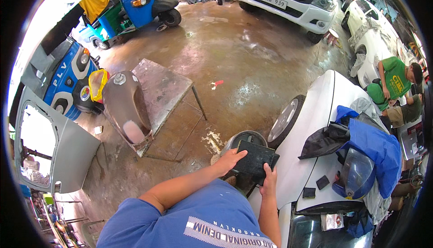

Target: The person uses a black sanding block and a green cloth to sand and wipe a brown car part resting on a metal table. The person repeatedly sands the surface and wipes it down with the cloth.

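Observation:
In front of my body I hold a dark, rectangular sandpaper sheet (255, 158), which looks folded or doubled. My left hand (231, 161) grips its left edge, thumb on top. My right hand (269, 180) pinches its lower right corner, thumb upward. Just beyond the sheet stands a round bucket (248, 136), partly covered by it. To the left, a motorcycle fuel tank (125, 99), dull brown with a pale patch near its lower end, rests on a worn metal table (164, 83).
A white car body (306, 126) stands close on my right, bearing blue cloth (374, 149), a headlamp (356, 173) and small dark pads (322, 182). Two people (397, 83) are farther right. A grey door panel (67, 158), blue three-wheelers (149, 4) and a white pickup (284, 0) surround the floor.

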`<state>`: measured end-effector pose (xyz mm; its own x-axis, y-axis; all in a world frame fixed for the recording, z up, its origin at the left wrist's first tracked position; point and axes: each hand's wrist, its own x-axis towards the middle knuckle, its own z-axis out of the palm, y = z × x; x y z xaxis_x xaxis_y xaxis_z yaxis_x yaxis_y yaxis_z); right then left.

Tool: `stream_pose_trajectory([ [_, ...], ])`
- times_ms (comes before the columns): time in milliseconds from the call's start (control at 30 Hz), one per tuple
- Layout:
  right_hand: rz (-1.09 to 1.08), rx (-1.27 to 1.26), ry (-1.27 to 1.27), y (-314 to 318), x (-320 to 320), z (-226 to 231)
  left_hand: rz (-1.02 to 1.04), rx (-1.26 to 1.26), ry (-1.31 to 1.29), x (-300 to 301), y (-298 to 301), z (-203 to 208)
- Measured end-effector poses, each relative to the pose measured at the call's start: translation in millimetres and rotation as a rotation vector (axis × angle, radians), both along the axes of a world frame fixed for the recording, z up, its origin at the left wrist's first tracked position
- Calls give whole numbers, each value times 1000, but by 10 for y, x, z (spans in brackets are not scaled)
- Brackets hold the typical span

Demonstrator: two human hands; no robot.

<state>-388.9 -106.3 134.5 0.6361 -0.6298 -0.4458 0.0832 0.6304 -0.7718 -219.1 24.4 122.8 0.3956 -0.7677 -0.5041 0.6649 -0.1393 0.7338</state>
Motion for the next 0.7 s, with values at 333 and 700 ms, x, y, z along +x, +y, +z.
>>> stream_pose_trajectory([
  [333, 67, 17, 181, -134, 46, -305, 174, 108, -196, 126, 148, -355],
  [700, 316, 261, 265, -324, 123, -1706, 302, 439, -474, -59, 1130, -299],
])
